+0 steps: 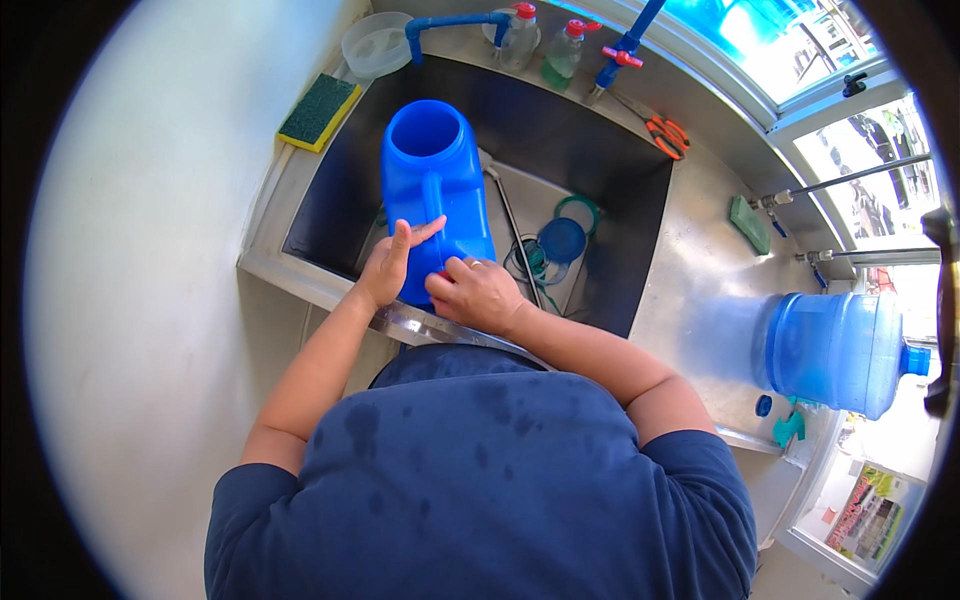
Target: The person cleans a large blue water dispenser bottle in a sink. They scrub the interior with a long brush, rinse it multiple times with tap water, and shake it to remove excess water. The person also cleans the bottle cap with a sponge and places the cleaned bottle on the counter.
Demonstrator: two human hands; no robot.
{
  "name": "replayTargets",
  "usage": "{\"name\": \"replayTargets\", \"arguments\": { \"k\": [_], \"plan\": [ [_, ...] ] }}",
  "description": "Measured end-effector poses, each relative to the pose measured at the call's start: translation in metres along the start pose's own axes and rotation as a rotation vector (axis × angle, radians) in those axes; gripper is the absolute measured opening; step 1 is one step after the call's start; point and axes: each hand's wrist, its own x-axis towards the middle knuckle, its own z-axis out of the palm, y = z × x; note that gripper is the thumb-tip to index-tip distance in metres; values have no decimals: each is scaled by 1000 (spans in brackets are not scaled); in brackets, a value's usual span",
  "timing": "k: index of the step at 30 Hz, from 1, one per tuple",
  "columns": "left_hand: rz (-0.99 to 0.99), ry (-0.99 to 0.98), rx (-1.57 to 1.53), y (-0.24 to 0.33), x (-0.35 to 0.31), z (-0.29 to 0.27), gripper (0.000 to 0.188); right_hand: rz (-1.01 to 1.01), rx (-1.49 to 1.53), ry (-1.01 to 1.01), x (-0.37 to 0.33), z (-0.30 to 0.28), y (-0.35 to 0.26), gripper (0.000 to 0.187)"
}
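A blue plastic jug (402, 180) with a wide uncapped mouth and a moulded handle leans in the steel sink (625, 190), its mouth toward the far side. My left hand (387, 266) lies open against the jug's left side, fingers stretched across it below the handle and thumb up. At the jug's near end, my right hand (482, 297) is closed, with its fingers curled around a small red part (446, 276). Most of that part is hidden by the fingers. A ring shows on one finger of this hand.
In the sink lie a blue round lid (562, 240), green rings and a thin rod. Around the rim are a green-yellow sponge (320, 112), a clear tub (376, 45), two pump bottles, a blue pipe tap and orange-handled scissors (668, 136). A large water bottle (835, 345) lies right.
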Motion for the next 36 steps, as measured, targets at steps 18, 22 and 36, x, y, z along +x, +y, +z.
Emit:
{"name": "replayTargets", "arguments": {
  "k": [18,22,36],
  "plan": [
    [24,140,-30,-8,-2,16,78,123,52,-17,-8,-16,-6,20],
    [71,157,-8,-15,2,18,74,100,49,-85,-4,-9,-5,20],
    [21,97,-85,-16,9,13,65,-67,8,-73,3,-1,-5,17]
  ]
}}
